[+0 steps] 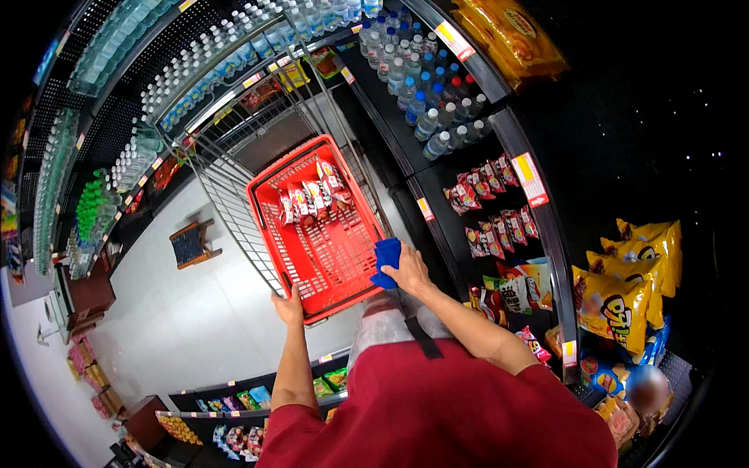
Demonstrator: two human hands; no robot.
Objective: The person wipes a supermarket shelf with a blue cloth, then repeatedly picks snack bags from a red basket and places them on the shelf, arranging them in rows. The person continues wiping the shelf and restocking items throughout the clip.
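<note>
A red plastic shopping basket (351, 286) rests on a wire shopping cart (225, 199) in front of me. Several small snack packets (316, 196), mostly red and white, lie at the basket's far end. My left hand (288, 304) is at the near left corner, its fingers around the basket or cart edge; which of the two is hidden. A folded blue cloth (387, 263) is gripped in my right hand (409, 270), at the basket's near right rim.
Shelves with water bottles (304, 26) curve along the far side. On the right, a shelf (433, 234) holds bottled drinks and snack bags (614, 304). A small wooden stool (192, 244) stands on the floor left of the cart. Behind me runs a low snack shelf (246, 414).
</note>
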